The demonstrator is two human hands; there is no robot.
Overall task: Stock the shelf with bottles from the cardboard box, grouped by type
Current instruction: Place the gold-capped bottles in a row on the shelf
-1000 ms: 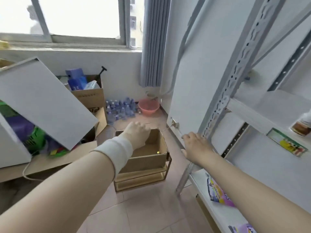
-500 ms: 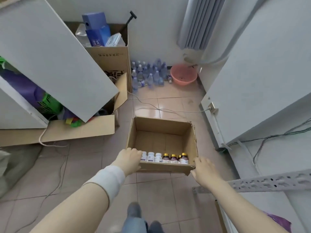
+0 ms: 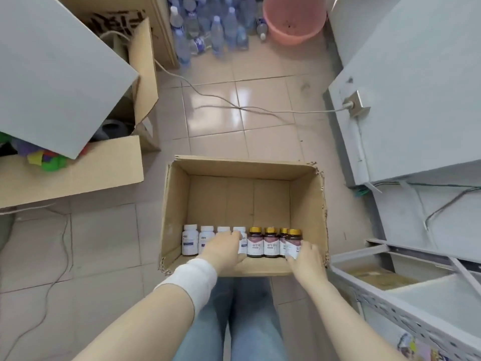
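Note:
An open cardboard box (image 3: 244,164) stands on the tiled floor in front of my knees. Along its near wall stands one row of bottles: several white bottles (image 3: 190,241) on the left and several amber bottles with gold caps (image 3: 270,243) on the right. My left hand (image 3: 223,248), with a white wrist wrap, reaches into the box, its fingers curled over the third white bottle and touching the fourth. My right hand (image 3: 305,259) grips the rightmost amber bottle (image 3: 294,239). The grey metal shelf (image 3: 416,290) is at the lower right.
A grey cabinet (image 3: 406,100) with a plugged-in cable stands on the right. More cardboard boxes (image 3: 78,173) and a grey board (image 3: 52,74) are on the left. Water bottles (image 3: 208,29) and a pink basin (image 3: 294,19) sit at the back. Cables (image 3: 234,105) cross the floor.
The view tipped down and moved closer to the box. Both hands went from the box's near rim down inside onto the bottles.

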